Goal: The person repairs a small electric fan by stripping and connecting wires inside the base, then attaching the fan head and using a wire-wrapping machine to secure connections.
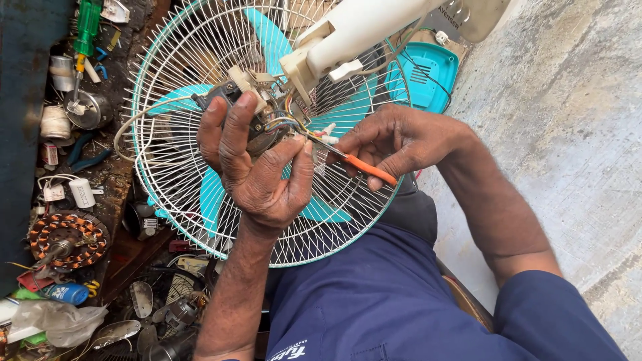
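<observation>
Left hand (257, 164) wraps the fan motor (251, 124) against the wire guard (200, 154), fingers curled tight round it. Right hand (394, 140) pinches orange-handled pliers (354, 164), tips in the coloured wires (294, 124). Risk: squeeze too hard and a wire gets nicked, or the motor slips off the guard.

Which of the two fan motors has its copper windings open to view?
The loose motor lying among the parts at the left edge: its ring of copper coils is bare. The motor gripped by the left hand shows mostly dark housing.
</observation>
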Demonstrator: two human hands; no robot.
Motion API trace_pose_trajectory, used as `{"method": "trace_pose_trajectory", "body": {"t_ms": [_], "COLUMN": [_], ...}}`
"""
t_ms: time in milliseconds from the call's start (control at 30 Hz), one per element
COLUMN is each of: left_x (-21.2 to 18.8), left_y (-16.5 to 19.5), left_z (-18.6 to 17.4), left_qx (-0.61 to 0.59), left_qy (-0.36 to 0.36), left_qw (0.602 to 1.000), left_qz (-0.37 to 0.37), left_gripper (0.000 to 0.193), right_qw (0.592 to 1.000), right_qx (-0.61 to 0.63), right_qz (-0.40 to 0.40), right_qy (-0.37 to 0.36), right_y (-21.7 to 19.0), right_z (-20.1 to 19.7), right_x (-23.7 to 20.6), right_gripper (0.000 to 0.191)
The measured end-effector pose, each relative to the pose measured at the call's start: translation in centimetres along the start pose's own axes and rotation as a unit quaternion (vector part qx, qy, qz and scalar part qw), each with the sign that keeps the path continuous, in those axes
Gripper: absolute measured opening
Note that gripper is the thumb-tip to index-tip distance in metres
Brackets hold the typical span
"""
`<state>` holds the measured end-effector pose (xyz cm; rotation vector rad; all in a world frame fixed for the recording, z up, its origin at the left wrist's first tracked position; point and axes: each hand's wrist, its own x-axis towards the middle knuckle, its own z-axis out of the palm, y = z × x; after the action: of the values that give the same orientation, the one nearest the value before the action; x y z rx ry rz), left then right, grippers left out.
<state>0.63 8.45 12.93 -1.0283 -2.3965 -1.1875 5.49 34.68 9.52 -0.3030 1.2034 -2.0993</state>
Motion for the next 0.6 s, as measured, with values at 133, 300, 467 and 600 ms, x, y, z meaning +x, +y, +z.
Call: {"method": "trace_pose_trajectory", "body": {"t_ms": [133, 300, 467, 600], "left_x": [0.1, 0.1, -0.2, -0.6], "left_y": [0.1, -0.5, -0.5, -0.2], "left_z": [-0.2, -0.5, -0.5, -0.7], "left_qx": [-0.029, -0.048, -0.021, -0.022], "left_qy": [0.004, 0.003, 0.017, 0.024], "left_qw": [1.0, 0.999, 1.0, 0.999], "left_qz": [-0.011, -0.014, 0.002, -0.009], "left_gripper": [0.007, 0.006, 0.008, 0.008], "right_qw": [0.999, 0.999, 0.992, 0.975], "right_qx": [-0.033, -0.045, -0.122, -0.208], "right_qz": [-0.001, -0.001, 0.002, 0.061], "right_qy": [0.006, 0.011, -0.016, -0.048], "right_y": [-0.5, -1.3, -2.9, -3.4], "right_z": [0.2, 0.9, -0.1, -1.3], "right_x": [0.3, 1.1, 1.7, 2.3], "right_gripper": [0.06, 0.057, 0.06, 0.058]}}
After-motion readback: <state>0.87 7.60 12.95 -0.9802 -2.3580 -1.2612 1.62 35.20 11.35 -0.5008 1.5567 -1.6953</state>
